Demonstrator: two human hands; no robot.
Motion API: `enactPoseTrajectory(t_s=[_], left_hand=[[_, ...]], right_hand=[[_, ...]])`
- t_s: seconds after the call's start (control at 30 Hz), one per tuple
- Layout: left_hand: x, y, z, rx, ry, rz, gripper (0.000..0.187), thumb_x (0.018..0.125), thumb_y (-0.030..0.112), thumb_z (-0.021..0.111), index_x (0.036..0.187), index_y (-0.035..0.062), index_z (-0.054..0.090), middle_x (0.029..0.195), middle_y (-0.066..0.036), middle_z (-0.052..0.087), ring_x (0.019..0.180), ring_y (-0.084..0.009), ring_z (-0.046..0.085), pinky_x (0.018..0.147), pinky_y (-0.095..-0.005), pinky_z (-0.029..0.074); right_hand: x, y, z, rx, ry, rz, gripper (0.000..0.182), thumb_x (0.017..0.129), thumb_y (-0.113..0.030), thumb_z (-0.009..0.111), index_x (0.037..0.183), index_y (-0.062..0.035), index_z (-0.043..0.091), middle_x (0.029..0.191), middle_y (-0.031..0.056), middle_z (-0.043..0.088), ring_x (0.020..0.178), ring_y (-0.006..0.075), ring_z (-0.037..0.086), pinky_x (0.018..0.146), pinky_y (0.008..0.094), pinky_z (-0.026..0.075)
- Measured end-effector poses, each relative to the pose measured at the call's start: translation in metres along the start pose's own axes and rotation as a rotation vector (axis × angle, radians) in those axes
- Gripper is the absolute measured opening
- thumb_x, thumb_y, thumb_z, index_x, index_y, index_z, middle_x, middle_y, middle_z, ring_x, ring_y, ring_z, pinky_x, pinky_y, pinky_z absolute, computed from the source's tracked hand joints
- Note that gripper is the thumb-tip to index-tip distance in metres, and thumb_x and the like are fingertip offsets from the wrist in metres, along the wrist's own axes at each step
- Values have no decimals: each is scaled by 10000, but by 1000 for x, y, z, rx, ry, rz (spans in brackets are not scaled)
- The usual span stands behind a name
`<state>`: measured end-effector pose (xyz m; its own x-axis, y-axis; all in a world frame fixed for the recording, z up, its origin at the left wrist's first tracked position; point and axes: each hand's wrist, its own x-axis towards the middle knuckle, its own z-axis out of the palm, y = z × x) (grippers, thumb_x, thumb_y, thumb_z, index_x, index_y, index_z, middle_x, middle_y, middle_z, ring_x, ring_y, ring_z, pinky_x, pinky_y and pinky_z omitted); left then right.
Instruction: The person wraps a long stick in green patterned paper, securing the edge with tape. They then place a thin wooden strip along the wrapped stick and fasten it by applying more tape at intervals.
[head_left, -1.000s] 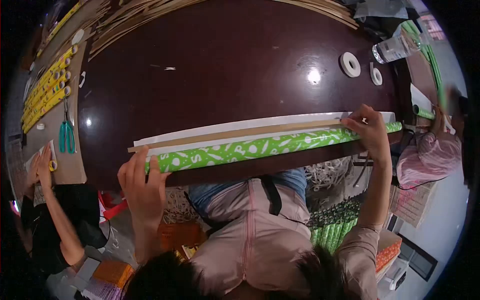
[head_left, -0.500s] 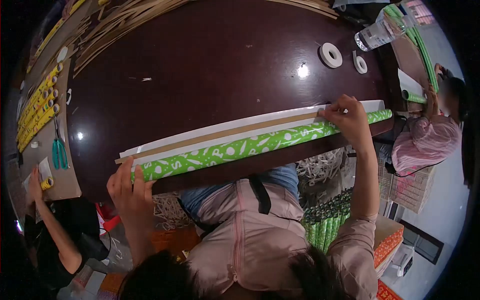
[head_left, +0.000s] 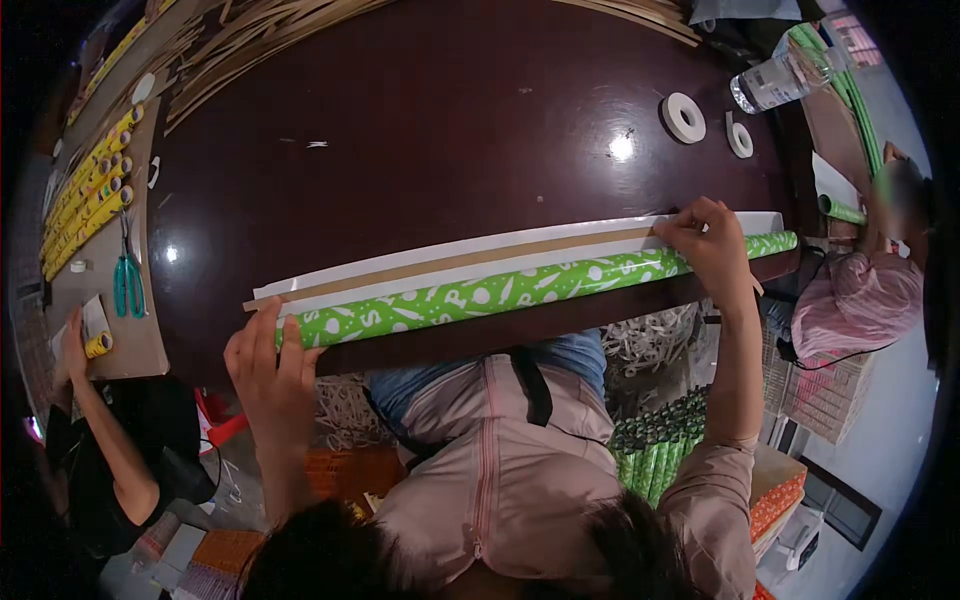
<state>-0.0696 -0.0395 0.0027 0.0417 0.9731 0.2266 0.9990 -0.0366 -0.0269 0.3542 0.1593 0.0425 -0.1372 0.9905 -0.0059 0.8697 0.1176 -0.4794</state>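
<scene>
A roll of green wrapping paper [head_left: 520,288] with white print lies along the table's near edge, its white underside [head_left: 350,273] unrolled beyond it. A narrow brown strip [head_left: 450,252] runs lengthwise on that white margin. At the left end, my left hand [head_left: 270,365] is closed around the roll's end, with fingertips on the strip's end. My right hand [head_left: 708,240] pinches the strip near the right end, its fingers curled above the paper. Part of the strip under the right hand is hidden.
Two white tape rolls [head_left: 684,118] and a water bottle [head_left: 780,82] are at the far right. Brown strips [head_left: 250,40] lie along the back. To the left are yellow rolls [head_left: 90,205], teal-handled scissors [head_left: 128,285] and a co-worker's arm [head_left: 115,440]. Another person [head_left: 865,300] sits at right.
The whole view has shifted slightly, so the table and its things appear a little further right. Both hands keep about the same places on the paper and strip.
</scene>
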Motion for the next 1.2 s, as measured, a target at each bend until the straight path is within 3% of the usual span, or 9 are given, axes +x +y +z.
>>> enactPoseTrajectory(t_s=[0.17,0.37,0.43,0.53,0.73,0.8,0.93,1.07,1.2], left_hand=[[4,3,-6,-8,-67,-25,466,713,131,799,1121,-12,627,1308,-146,556,1224,-293,508,995,-460,396],[4,3,-6,-13,-64,-17,414,749,105,757,1117,-28,621,1312,-157,547,1205,-306,524,978,-456,400],[6,2,-8,-49,-60,-3,399,753,91,743,1110,-35,617,1310,-161,546,1203,-313,526,973,-461,400],[9,6,-8,-111,-43,1,365,761,60,709,1093,-52,606,1305,-166,546,1201,-329,525,966,-479,398],[6,0,-5,-61,-52,9,398,779,66,695,1146,-46,587,1307,-157,548,1195,-330,528,973,-496,401],[4,1,-4,-42,-66,-6,403,780,74,702,1148,-43,588,1303,-157,550,1194,-328,528,973,-495,403],[9,3,-10,-74,-70,-20,419,782,95,720,1159,-33,590,1288,-155,555,1180,-325,537,969,-490,407],[23,14,-26,-151,-61,-22,584,707,270,806,1194,18,605,1196,-179,571,1102,-337,552,929,-487,430],[28,29,-23,-20,-22,-38,613,718,461,766,1165,60,641,1139,-178,565,1081,-351,535,933,-501,414]], right_hand=[[7,5,-2,118,-108,202,233,709,-78,800,768,-4,588,683,42,569,634,103,524,570,276,436],[7,20,-11,150,-35,139,277,730,-15,758,899,-24,539,705,7,522,663,83,486,600,247,410],[4,19,-14,308,-43,171,287,716,-2,772,855,-66,529,685,-52,451,666,45,426,598,226,361],[0,25,-14,176,-5,108,258,729,-16,766,874,-45,555,695,-40,465,676,51,435,608,230,374],[-12,19,-22,28,49,118,221,730,-129,783,888,-52,649,701,46,606,677,163,578,603,319,443],[-20,25,-15,-68,211,-102,200,760,-158,774,910,-75,671,693,44,597,679,193,569,617,352,430],[-21,23,1,167,247,40,185,798,-196,762,828,-32,684,747,83,572,728,244,554,705,378,404],[-22,33,9,69,315,-10,161,813,-181,752,821,-39,677,737,61,522,741,242,503,680,378,387],[-23,31,15,17,354,-29,148,834,-172,733,807,-45,663,768,58,548,766,242,508,694,384,377]])
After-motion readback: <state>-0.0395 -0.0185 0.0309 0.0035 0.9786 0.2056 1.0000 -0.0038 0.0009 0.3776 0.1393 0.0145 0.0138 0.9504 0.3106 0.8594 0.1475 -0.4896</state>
